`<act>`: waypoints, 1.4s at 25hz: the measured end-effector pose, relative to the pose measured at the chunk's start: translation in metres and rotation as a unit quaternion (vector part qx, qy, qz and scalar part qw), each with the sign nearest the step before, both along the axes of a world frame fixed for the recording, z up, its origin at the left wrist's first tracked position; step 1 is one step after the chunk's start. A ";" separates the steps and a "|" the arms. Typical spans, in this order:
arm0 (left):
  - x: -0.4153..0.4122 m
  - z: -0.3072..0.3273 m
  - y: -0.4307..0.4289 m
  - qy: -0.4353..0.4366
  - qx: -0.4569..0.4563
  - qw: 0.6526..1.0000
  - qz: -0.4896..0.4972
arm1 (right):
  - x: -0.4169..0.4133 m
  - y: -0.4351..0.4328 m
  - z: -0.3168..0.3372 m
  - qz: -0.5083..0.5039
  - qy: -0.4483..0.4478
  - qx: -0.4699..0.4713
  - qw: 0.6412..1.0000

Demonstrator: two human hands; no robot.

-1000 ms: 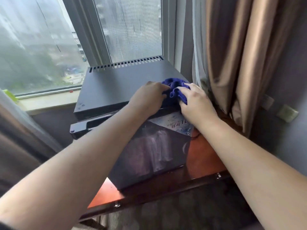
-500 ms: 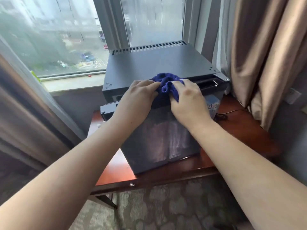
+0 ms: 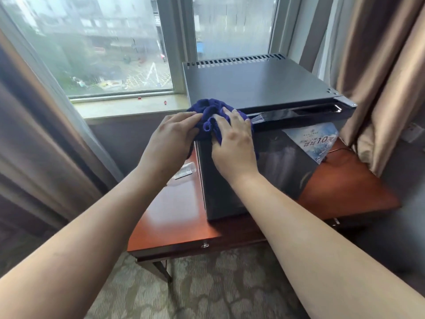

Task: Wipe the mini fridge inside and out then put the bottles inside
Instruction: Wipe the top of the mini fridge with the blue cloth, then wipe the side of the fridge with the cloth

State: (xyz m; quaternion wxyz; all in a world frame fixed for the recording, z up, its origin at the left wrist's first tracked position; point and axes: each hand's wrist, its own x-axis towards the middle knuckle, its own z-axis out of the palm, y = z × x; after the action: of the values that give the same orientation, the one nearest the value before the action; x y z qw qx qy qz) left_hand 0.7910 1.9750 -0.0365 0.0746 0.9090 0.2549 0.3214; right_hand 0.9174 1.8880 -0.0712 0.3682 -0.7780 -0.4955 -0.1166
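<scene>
Both hands slid the blue cloth (image 3: 210, 116) over to the mini fridge (image 3: 257, 88)'s front-left corner since 0.5 s ago. Left hand (image 3: 171, 137) and right hand (image 3: 233, 143) press it flat, fingers loosely curled on it.

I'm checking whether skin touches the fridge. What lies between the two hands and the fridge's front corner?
In the head view, a bunched blue cloth lies between both hands and the mini fridge.

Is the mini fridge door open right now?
No, the mini fridge door sits shut, and both hands press a blue cloth at its top left front corner.
</scene>
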 end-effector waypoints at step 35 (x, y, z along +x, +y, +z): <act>0.172 -0.175 -0.106 0.142 0.165 0.971 -0.096 | 0.220 -0.153 -0.149 0.095 0.002 -0.147 0.985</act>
State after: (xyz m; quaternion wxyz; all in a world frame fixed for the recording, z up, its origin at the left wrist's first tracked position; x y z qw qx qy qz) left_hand 0.9631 1.8694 -0.2119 -0.0834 0.9651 0.1181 0.2182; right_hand 1.1373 1.7354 -0.2202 0.2606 -0.7735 -0.5778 -0.0056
